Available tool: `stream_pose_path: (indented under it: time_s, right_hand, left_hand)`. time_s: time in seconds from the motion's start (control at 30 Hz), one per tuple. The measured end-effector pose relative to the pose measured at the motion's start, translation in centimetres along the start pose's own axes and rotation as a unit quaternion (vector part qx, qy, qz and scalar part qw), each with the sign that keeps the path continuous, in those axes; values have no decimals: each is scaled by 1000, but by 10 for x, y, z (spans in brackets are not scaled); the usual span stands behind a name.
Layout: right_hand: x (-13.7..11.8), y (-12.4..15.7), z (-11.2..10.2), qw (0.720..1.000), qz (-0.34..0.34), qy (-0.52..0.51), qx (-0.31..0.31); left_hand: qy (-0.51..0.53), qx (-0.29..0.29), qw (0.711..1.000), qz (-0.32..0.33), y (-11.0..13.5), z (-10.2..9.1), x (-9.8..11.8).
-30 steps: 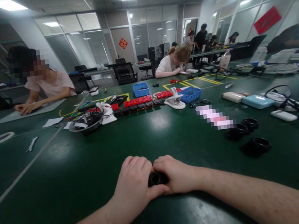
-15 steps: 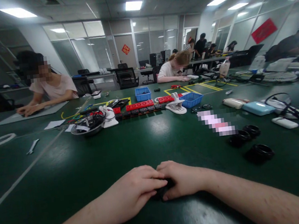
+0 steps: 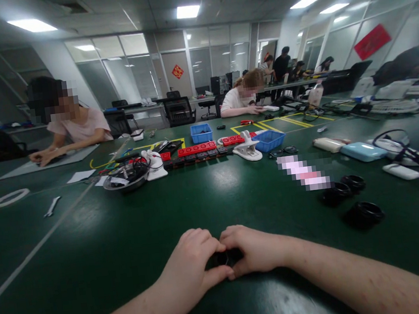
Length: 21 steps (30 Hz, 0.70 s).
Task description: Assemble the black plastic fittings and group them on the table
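Observation:
Low over the near part of the green table, my left hand (image 3: 194, 261) and my right hand (image 3: 252, 248) meet around a small black ring-shaped part (image 3: 222, 259). Its rim and dark opening show between my thumbs and fingers; the rest is covered. My left thumb and fingers curve round its left side, while those of my right hand close on its right side. To the right stand similar black round parts: a single ring (image 3: 364, 213) nearest me and two more rings (image 3: 336, 191) behind it.
Across the table's middle lie red power strips (image 3: 197, 149), a white clip stand (image 3: 247, 148), a blue bin (image 3: 269, 141) and a metal bowl of cables (image 3: 126, 181). A wrench (image 3: 52, 207) lies left. Two people (image 3: 76, 127) work opposite; white and light-blue devices (image 3: 363, 152) lie right.
My left hand has shifted its grip: the fingers that lay across the black part now curve round its left side, exposing its opening. My right hand stays almost still. The view has tilted slightly.

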State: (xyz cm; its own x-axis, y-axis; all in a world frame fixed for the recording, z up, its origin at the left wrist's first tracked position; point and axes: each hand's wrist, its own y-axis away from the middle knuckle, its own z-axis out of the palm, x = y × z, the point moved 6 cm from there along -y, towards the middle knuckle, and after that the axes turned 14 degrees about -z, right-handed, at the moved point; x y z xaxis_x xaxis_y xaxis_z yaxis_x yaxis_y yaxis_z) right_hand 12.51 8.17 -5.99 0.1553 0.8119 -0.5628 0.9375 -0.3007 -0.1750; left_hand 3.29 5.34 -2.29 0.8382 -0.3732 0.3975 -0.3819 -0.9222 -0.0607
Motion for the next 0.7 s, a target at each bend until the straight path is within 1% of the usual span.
stream_pose_path:
  time_s: [0.13, 0.2, 0.23, 0.3, 0.47, 0.53, 0.6, 0.7]
  right_hand:
    - [0, -1, 1, 1000, 8, 1, 1]
    - [-1, -1, 1, 1000, 11, -8, 4]
    - [-1, -1, 0, 1000, 15, -15, 9]
    - [-1, -1, 0, 999, 21, -32, 22]
    - [0, 0, -2, 998, 23, -40, 36]
    - [0, 0, -2, 999, 24, -30, 32]
    - [1, 0, -2, 999, 32, -20, 24]
    - [0, -1, -2, 999, 43, -13, 15]
  left_hand:
    - [-10, 86, 996, -6, 2, 8, -1]
    - [-2, 106, 994, -8, 4, 11, -2]
    - [8, 105, 994, -5, 5, 10, -2]
    - [39, 86, 995, 12, 7, 7, -1]
    - [133, -24, 989, 67, 7, -12, 3]
    - [138, -60, 985, 88, 6, -17, 5]
    - [123, -95, 983, 97, 5, -17, 6]
    - [96, -121, 985, 82, 3, -15, 4]
